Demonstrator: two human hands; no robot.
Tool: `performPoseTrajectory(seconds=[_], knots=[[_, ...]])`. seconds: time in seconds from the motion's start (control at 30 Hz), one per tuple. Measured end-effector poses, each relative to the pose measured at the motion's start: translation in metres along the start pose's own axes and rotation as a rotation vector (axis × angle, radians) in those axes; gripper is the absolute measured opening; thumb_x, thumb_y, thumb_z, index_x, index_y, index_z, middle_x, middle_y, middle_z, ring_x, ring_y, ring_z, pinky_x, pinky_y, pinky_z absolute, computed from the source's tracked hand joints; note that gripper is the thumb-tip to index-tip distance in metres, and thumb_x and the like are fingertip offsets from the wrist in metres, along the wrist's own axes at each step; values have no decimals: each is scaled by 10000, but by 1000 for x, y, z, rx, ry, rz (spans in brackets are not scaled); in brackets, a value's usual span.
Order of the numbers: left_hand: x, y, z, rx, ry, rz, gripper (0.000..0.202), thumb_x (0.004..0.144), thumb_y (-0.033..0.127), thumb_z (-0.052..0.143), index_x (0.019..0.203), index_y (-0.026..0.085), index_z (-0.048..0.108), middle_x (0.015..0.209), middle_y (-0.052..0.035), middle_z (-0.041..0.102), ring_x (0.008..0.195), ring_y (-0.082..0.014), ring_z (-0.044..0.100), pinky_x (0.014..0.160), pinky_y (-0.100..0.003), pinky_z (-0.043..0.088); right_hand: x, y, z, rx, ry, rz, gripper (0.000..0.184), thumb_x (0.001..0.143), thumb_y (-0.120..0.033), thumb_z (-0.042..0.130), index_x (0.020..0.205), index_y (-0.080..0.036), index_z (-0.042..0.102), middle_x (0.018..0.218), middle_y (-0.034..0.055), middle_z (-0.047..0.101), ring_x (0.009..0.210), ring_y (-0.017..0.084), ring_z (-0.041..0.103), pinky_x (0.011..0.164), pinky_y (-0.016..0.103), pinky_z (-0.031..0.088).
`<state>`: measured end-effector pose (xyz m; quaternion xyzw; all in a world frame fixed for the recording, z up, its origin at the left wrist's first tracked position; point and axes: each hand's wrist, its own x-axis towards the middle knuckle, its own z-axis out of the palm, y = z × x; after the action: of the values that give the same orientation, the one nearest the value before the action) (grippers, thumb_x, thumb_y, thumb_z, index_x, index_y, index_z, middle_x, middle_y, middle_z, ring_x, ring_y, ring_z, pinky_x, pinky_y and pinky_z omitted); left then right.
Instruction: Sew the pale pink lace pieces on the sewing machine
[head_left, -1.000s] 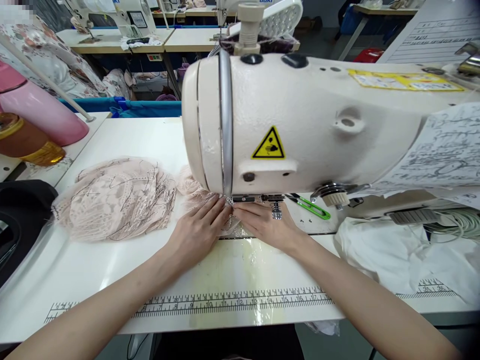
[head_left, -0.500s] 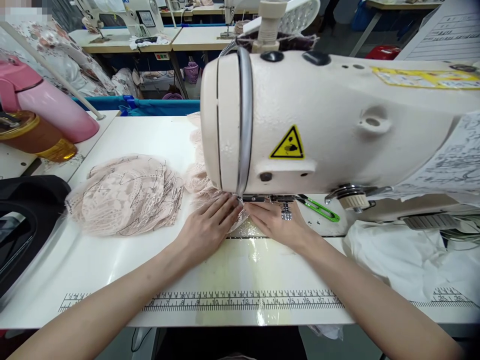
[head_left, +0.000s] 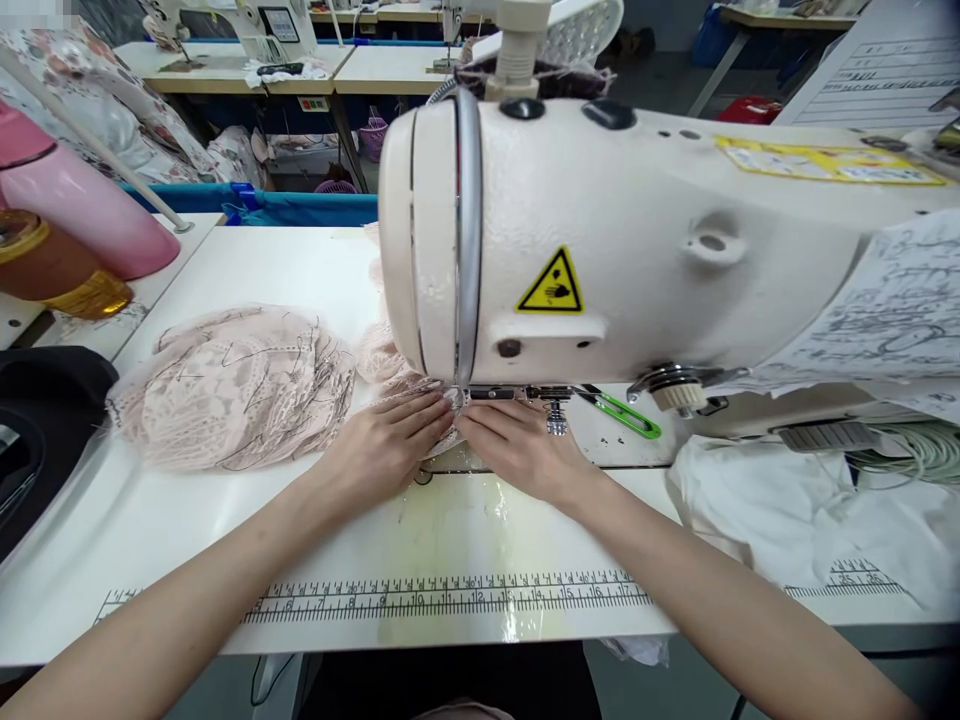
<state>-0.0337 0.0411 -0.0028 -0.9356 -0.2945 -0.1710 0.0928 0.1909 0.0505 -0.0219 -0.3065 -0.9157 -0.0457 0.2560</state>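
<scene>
My left hand (head_left: pixel 386 450) lies flat, fingers stretched out, on a small piece of pink lace (head_left: pixel 394 375) just under the head of the cream sewing machine (head_left: pixel 630 240). My right hand (head_left: pixel 517 448) rests flat beside it, fingertips pressing the same lace near the presser foot, which the machine head hides. The fingertips of both hands nearly meet at the needle area. A heap of pink lace pieces (head_left: pixel 232 385) lies to the left on the white table (head_left: pixel 225 270).
Green thread snips (head_left: pixel 622 415) lie right of the presser foot. White cloth (head_left: pixel 810 515) is bunched at the right. A printed ruler (head_left: pixel 450 597) runs along the table's front edge. A pink flask (head_left: pixel 75 205) and an amber jar (head_left: pixel 52 270) stand at left; papers drape over the machine arm.
Both hands stay flat on the lace under the machine head, having slid slightly. The view has shifted a little with my head.
</scene>
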Motion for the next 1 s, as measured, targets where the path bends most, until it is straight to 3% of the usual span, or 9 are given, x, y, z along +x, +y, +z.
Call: performPoseTrajectory(seconds=[0.1, 0.3, 0.47, 0.6, 0.77, 1.0], knots=[[-1, -1, 2, 13, 3, 10, 369, 897, 81, 427, 1190, 85, 651, 1227, -122, 661, 1139, -252, 641, 976, -417, 561, 1, -5, 4, -42, 33, -35, 270, 881, -5, 488, 1008, -186, 644, 974, 11, 731, 969, 131, 643, 832, 271, 463], [0, 1, 4, -22, 14, -43, 369, 897, 107, 465, 1233, 89, 618, 1227, -138, 666, 1176, -272, 618, 985, -431, 553, 3, -8, 5, 45, 39, 47, 230, 903, -49, 490, 948, -210, 647, 903, -7, 729, 917, 117, 644, 794, 255, 479], [3, 7, 1, -72, 44, -139, 247, 863, 98, 497, 1069, 84, 632, 1198, -161, 680, 1155, -254, 636, 994, -405, 550, 4, -6, 5, 120, 24, 89, 191, 918, -96, 485, 967, -205, 635, 941, 0, 717, 847, 106, 643, 755, 246, 478], [4, 10, 0, -51, 119, -104, 143, 893, 90, 512, 982, 114, 621, 1209, -153, 676, 1193, -241, 611, 1019, -394, 533, 3, -5, 7, 136, 66, 97, 160, 925, -152, 524, 1029, -191, 640, 1058, 27, 712, 927, 114, 657, 792, 253, 482], [3, 10, 0, -87, 142, -91, 181, 919, 97, 505, 1061, 115, 615, 1252, -140, 654, 1218, -224, 593, 1033, -386, 524, 3, -3, 6, 133, 43, 51, 158, 925, -152, 535, 895, -219, 675, 929, -1, 728, 826, 120, 636, 737, 264, 470], [3, 7, 2, -107, 77, -92, 266, 918, 106, 475, 1156, 93, 592, 1157, -119, 706, 1125, -240, 653, 993, -424, 551, 0, 0, 1, 147, 54, 88, 160, 939, -158, 520, 973, -229, 660, 935, 11, 734, 835, 129, 649, 757, 266, 467]])
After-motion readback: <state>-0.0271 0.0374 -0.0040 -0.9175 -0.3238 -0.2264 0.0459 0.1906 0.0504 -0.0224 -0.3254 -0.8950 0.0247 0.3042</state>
